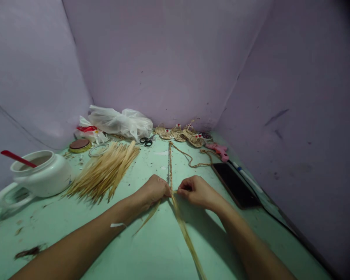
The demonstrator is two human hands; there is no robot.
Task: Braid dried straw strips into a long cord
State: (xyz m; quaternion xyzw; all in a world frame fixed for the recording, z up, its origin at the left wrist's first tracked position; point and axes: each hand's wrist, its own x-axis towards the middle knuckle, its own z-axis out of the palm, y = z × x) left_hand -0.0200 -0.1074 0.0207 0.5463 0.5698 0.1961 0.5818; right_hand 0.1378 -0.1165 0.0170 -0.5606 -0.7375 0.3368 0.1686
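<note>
A thin braid of dry straw-like fibre (pixel 170 167) runs straight away from me on the green table. At its near end my left hand (pixel 156 188) is closed, pinching the braid where the loose strands begin. Just to the right, my right hand (pixel 196 191) is closed too, with thumb and fingertips pinching a short strand beside the braid. One long pale strand (pixel 186 233) trails toward me from between the hands. A shorter strand (pixel 148 218) sticks out below my left hand. The fingertips are partly hidden.
Left lie a bundle of straw strips (pixel 105 171) and a white mug (pixel 46 175) with a red handle in it. Scissors (pixel 146 141), plastic bags (pixel 122 121) and woven pieces (pixel 192 137) are at the back. Right are a phone (pixel 236 184) and a pink glue gun (pixel 218 149).
</note>
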